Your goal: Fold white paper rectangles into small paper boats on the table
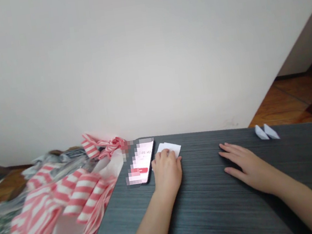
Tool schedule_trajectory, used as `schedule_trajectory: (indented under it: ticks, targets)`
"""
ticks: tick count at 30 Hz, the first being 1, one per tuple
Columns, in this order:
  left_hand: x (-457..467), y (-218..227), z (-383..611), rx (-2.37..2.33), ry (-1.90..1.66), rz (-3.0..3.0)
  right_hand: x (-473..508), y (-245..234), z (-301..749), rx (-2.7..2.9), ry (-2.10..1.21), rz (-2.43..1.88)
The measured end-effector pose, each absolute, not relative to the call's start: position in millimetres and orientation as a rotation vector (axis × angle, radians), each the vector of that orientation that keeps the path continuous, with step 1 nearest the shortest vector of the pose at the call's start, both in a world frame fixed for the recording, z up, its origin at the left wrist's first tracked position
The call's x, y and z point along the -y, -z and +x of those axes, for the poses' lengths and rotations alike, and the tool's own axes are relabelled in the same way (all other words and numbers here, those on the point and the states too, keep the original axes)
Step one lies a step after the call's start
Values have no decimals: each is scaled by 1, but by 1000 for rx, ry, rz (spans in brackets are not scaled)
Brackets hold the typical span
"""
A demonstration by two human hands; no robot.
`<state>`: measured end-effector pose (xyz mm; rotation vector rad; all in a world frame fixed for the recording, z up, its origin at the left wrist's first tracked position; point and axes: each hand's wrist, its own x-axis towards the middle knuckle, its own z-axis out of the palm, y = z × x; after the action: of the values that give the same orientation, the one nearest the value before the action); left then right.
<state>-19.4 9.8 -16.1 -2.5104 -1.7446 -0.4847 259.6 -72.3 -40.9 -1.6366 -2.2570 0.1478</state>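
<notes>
1. White folded paper (pixel 173 149) lies on the dark grey wood-grain tabletop (pixel 216 217), and from my remote seat on the head camera I see it mostly covered by the left hand (pixel 167 174). That hand's fingers curl over the paper and seem to press down. I cannot tell whether they pinch an edge, because the hand hides the grip.
2. The right hand (pixel 249 168) lies flat and spread on the tabletop, apart from the paper and holding nothing. If I misjudged the reach across that gap, a hurried move could shove the paper out of line.
3. A smartphone (pixel 141 161) lies just beside the left hand, its lit screen partly pixelated. A sideways slip of that hand could knock it or brush the screen.
4. Two pointed white paper folds (pixel 266 132) sit near the far right edge of the table. They look light, so a wide sweep of the right hand could crush them or push them off.
5. Pink-and-white striped material (pixel 68 195) is heaped at the table's left edge, too blurred for me to call it cloth or plastic. Paper dragged that way could snag in it or be lost among its folds.
</notes>
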Motion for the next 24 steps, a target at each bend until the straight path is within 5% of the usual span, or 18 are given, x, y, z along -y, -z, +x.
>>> schedule_trajectory:
  ticks: [12, 24]
  targets:
    - [-18, 10, -21, 1777, 707, -2410, 72, 43, 263, 2301, -130, -1670]
    - [0, 23, 8, 2398, 2441, -2700, 73, 40, 266, 2247, -197, -1654]
